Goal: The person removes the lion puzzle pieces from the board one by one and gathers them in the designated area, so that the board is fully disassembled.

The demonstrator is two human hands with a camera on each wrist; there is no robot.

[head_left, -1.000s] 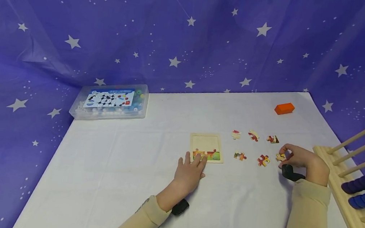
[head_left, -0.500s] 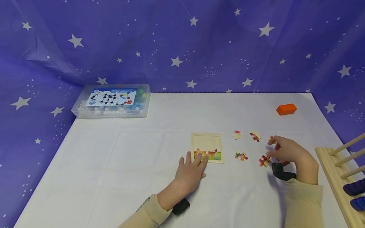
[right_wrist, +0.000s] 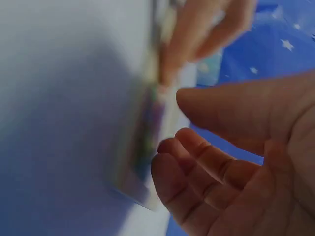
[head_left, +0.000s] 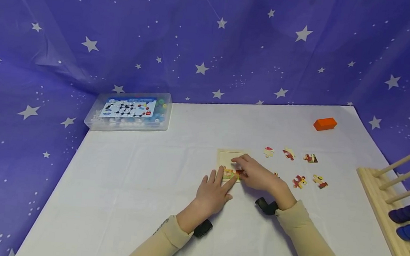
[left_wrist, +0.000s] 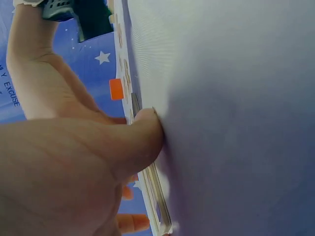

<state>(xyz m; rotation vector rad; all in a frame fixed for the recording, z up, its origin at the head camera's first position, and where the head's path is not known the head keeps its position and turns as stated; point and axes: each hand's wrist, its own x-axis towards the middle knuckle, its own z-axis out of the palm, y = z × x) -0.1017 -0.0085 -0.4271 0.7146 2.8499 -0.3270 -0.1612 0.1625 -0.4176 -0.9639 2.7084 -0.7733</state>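
Observation:
A small wooden puzzle board lies on the white table, with coloured pieces fitted along its near side. My left hand rests at the near edge with spread fingers, index tip on the picture strip. Over the board's right side reaches my right hand, fingers loosely bent. In the right wrist view its thumb and fingers stand apart with nothing between them. To the right lie several loose jigsaw pieces, among them a red and yellow piece and another piece; one is mostly hidden behind the right hand.
At the back left stands a clear plastic box of model parts. An orange block lies at the back right. A wooden abacus with blue beads stands along the right edge. A starry purple cloth hangs behind.
My right hand has moved left from the loose pieces at the far right, passing over them, to the puzzle board. My left hand has stayed at the board's near edge.

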